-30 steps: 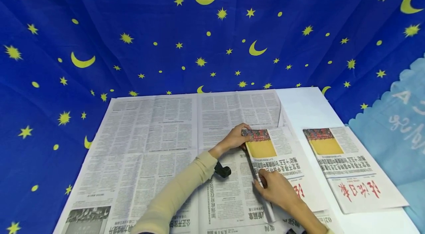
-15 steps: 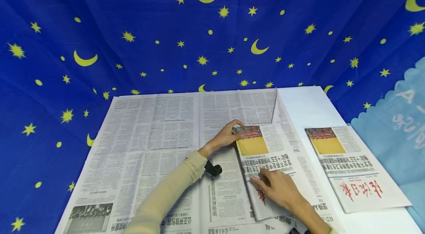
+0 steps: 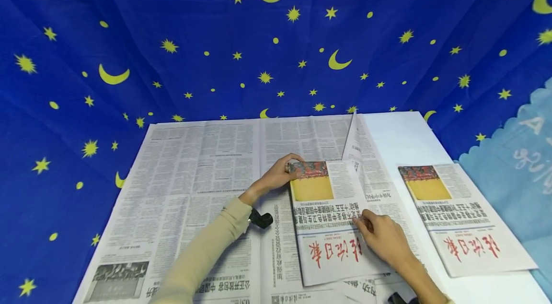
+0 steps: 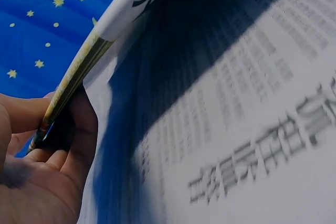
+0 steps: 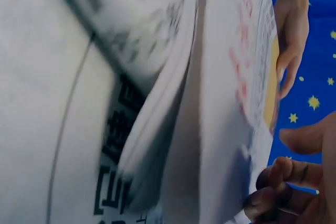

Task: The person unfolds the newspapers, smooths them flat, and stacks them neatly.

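A folded newspaper with red title characters and a yellow picture lies over spread newspaper sheets in the head view. My left hand grips its far left corner. The left wrist view shows the thumb and fingers of the left hand pinching the folded edge, its pages raised. My right hand touches the front near its right edge, with fingers loosely curled. Seen from the right wrist, the right hand has its thumb apart from the fingers, all on the printed front side; the layers of the newspaper gape.
Open newspaper sheets cover most of the white table. A corner of one sheet stands up at the back. A second, matching folded newspaper lies at the right. Blue star-patterned cloth hangs behind.
Both hands have shifted the folded newspaper: it has moved left and turned flatter, showing its whole red title. The right hand has slid right across it. The sheet corner behind has folded up further.
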